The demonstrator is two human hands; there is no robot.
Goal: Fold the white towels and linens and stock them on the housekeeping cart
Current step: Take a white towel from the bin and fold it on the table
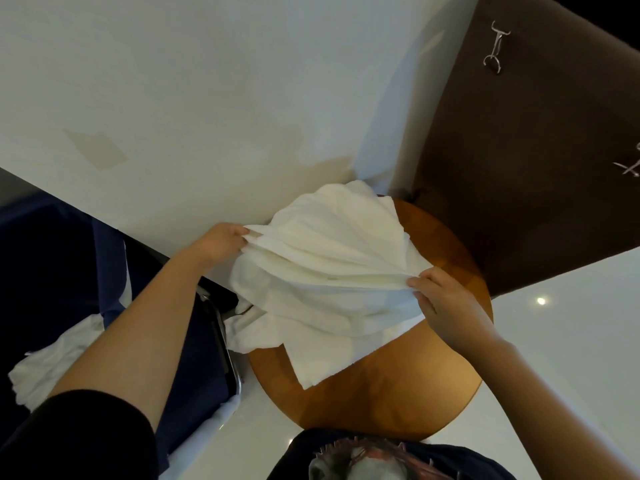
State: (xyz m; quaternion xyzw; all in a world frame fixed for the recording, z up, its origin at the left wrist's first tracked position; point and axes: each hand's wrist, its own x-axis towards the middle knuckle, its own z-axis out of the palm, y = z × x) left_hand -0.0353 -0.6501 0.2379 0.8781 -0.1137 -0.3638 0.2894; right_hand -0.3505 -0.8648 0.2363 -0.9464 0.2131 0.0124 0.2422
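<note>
Both hands (221, 242) (440, 292) pinching white towel (322, 271) (creased)

A white towel (325, 271) lies bunched on the round wooden bench (381, 386) at centre; the left grip (221, 242) pinches its edge at nine o'clock; the right grip (440, 296) pinches gathered folds at three o'clock; at eight o'clock, a dark blue bag (52, 271) holds white linen (45, 368); at two o'clock, a brown panel (519, 150) bears a metal hook (495, 46).

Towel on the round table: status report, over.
Left hand pinches towel at left edge, right hand at right. Towel rumpled, not yet folded, partly on wooden table. More white linen lies lower left.
</note>
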